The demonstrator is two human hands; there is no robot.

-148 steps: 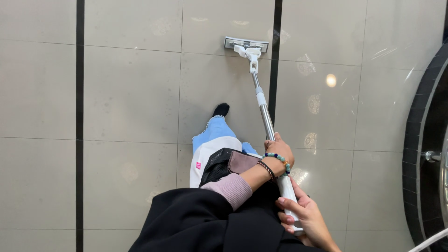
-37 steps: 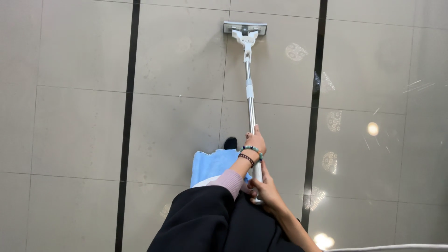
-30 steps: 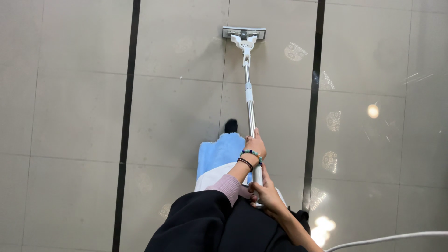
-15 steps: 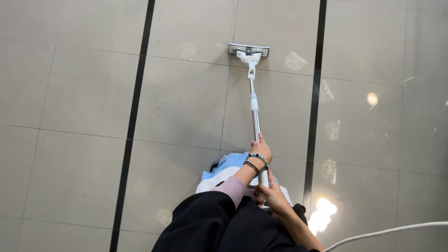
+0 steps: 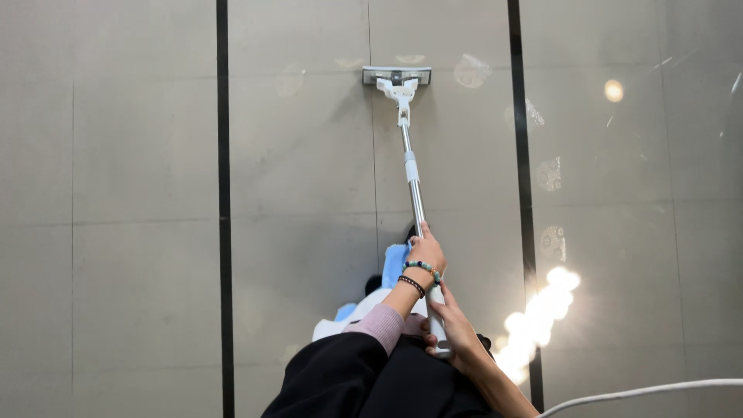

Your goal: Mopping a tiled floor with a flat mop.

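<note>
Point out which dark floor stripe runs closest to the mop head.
The right dark stripe; it passes just beyond the mop head, while the left stripe lies much farther.

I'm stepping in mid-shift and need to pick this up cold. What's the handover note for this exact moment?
Left hand grips the mop handle higher up, beaded bracelets on the wrist.
Right hand holds the handle's lower end, near the body.
Flat mop head lies on the grey floor tiles, pushed well ahead, between two dark floor strips.
White cable crosses the floor at lower right.
Done and left: the glossy tiles give no clear sign.
</note>
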